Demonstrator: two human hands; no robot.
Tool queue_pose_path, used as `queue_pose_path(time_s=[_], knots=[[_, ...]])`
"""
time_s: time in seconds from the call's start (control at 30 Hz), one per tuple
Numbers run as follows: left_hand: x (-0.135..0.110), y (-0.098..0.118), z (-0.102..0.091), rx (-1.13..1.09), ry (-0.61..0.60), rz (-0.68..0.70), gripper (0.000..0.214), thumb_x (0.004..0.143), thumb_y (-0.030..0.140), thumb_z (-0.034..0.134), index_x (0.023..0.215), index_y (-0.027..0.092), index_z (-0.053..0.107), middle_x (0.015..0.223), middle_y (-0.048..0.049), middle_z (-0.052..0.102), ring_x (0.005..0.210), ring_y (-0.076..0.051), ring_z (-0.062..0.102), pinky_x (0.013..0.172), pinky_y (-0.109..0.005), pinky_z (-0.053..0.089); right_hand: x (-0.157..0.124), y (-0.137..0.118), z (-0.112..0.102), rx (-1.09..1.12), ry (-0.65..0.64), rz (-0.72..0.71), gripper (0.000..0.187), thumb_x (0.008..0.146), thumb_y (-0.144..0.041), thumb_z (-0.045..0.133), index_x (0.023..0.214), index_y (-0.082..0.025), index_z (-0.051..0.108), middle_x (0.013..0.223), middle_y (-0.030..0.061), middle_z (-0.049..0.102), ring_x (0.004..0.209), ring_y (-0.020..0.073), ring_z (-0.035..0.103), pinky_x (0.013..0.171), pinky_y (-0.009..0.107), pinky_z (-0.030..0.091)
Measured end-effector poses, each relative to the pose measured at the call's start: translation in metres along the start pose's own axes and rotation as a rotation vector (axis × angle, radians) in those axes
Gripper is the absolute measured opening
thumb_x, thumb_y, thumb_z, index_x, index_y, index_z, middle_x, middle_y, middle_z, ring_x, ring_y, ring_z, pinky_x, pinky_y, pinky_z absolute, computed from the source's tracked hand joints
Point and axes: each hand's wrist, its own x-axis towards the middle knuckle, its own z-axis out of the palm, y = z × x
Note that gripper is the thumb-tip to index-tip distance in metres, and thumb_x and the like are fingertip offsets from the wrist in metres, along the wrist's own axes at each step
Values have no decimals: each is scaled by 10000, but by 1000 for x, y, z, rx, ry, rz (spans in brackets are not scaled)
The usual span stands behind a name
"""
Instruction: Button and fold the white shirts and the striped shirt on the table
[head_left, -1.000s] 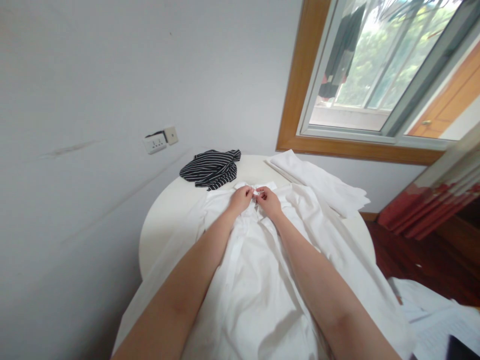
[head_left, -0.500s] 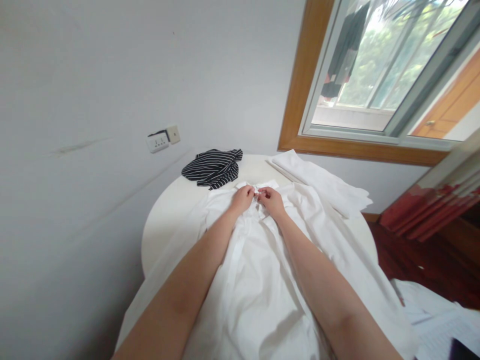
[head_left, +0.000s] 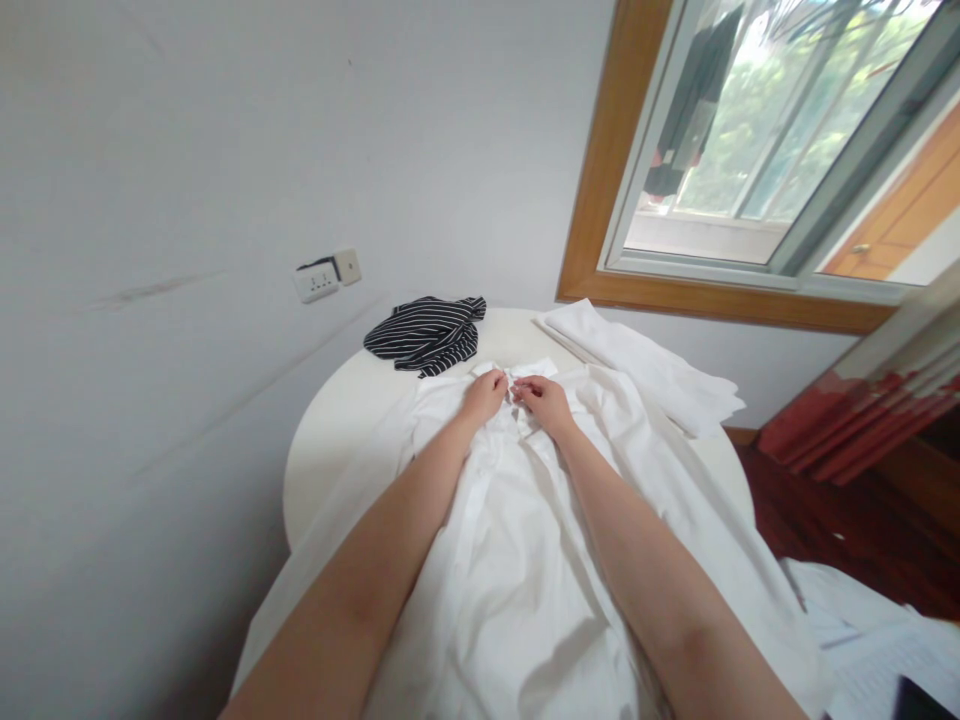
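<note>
While its collar end lies toward the far edge of the round, cream-white surface (head_left: 330,450), the white, collared fabric garment (head_left: 517,560) spreads back over the near edge and runs out of view. Its collar sits right at the fingertips, between the two hands and slightly beyond them, with the body of the garment under both forearms. The grip of the left hand (head_left: 486,396) is narrow, finger and thumb pinched on the cloth at the collar's front. The right hand (head_left: 543,402), just beside it, has an equally narrow grip on the same cloth, fingers curled; what exactly sits between the tips is too small to tell.

Near the far left edge lies a crumpled black cloth with thin white stripes (head_left: 424,335). A folded white cloth (head_left: 649,368) lies along the far right edge, near the garment's right side. Past the surface's right edge, at lower right, white paper sheets (head_left: 892,655) carry rows of fine print, too small to read. A white rectangular plastic wall socket (head_left: 318,284) is beyond the far left edge.
</note>
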Motion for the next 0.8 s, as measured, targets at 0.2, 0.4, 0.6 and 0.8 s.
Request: queue_pose_path(time_s=[0.2,0.4,0.6,0.8], knots=[[2,-3,1,6,-36,18,213,893,211,416,732,187,554,771,-21,607,794,-162,552,738,-267,413,1,-1,-4,-3,-41,-2,275,818,-373,550,897,-173,721,708,7,700,517,103,541,542,204,425],[1,-2,1,21,-55,24,208,890,212,419,748,188,568,781,-27,615,810,-173,560,753,-276,417,-2,-4,-6,-90,-57,-54,253,829,-340,537,848,-188,738,697,-3,699,570,117,570,565,204,415],[2,-4,2,21,-56,15,162,850,179,453,742,185,575,751,-21,606,775,-176,553,706,-271,396,-4,-7,-8,-103,-67,-35,250,828,-316,543,878,-193,755,713,0,708,591,126,583,574,208,415],[1,-3,0,-5,-70,11,139,850,255,516,756,181,589,717,-3,605,694,-153,534,633,-251,369,-4,-6,-9,-42,-70,-7,285,821,-307,543,966,-184,756,734,5,714,559,114,557,552,205,409]])
